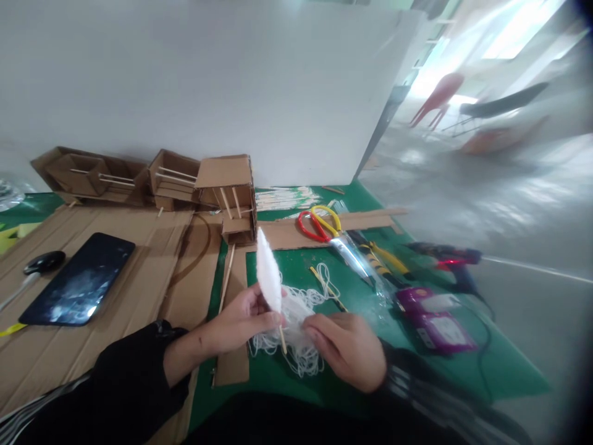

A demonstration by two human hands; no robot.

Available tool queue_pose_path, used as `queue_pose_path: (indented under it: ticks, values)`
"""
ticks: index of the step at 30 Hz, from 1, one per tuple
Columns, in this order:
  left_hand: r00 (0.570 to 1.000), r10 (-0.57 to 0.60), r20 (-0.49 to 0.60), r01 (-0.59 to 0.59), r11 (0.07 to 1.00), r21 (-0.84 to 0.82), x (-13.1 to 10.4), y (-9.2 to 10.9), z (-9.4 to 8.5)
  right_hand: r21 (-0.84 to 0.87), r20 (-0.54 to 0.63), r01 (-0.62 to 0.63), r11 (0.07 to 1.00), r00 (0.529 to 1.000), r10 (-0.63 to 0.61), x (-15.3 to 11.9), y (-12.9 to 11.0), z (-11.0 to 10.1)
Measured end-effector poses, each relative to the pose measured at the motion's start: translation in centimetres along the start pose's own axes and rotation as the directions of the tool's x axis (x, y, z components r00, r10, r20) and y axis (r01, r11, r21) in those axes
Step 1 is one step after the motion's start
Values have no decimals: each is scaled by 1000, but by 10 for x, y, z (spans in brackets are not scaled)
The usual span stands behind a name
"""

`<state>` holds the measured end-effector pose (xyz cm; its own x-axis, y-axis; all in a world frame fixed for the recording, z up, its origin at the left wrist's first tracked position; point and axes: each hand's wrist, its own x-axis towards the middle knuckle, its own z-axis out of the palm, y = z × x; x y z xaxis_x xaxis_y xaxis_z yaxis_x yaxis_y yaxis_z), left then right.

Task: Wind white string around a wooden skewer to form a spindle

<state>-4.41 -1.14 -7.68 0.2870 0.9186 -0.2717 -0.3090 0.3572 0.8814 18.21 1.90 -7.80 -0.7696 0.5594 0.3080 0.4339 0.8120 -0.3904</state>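
A white, pointed, fuzzy piece [268, 269] stands upright on a thin wooden stick [283, 340]. Around its lower part are the closed fingers of my left hand [245, 315]. Just to the right, my right hand [348, 347] is closed, its thumb and fingers pinching whitish, translucent material [296, 312] that is blurred. Beneath both hands lies a loose tangle of white string [303, 358] on the green table [370, 380].
Cardboard boxes [227, 171] with sticks line the wall. A black phone [78, 278] rests on cardboard at left. Red-and-yellow scissors [345, 250], pliers [391, 256], a purple packet [435, 321] and a power drill [456, 262] lie at right. Chairs [440, 96] stand beyond.
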Motion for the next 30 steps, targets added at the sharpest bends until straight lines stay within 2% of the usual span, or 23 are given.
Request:
queue_pose_path:
  ticks: [3, 7, 9, 12, 14, 20, 26, 30]
  values:
    - [1000, -10, 14, 10, 1000, -9, -1, 2, -1, -187, 49, -33, 982, 998, 43, -4, 6, -2]
    - [999, -20, 42, 20, 1000, 15, -1, 3, -1, -225, 120, 14, 974, 993, 13, -8, 12, -8]
    - [999, -23, 37, 22, 1000, 19, -1, 3, -1, -165, 110, 17, 986, 994, 1, -7, 11, -10]
    - [999, -20, 33, 20, 1000, 12, -1, 2, -1, -67, 10, 0, 998, 1000, 1, -2, 4, -7]
    - [999, -15, 35, 15, 1000, 7, -1, 2, -1, -42, -12, -16, 999, 1000, 16, 3, -1, -2]
    - [999, -25, 37, 25, 1000, 2, -2, 4, 1, -60, 123, -168, 984, 977, 174, 18, -7, 3]
    - [996, -20, 92, 18, 1000, 13, -3, 4, -1, 240, 130, -305, 922, 951, 280, 26, -3, -3]
    - [994, -19, 104, 15, 999, 39, -3, 3, -3, 351, 131, -410, 841, 911, 390, 28, -2, -2]
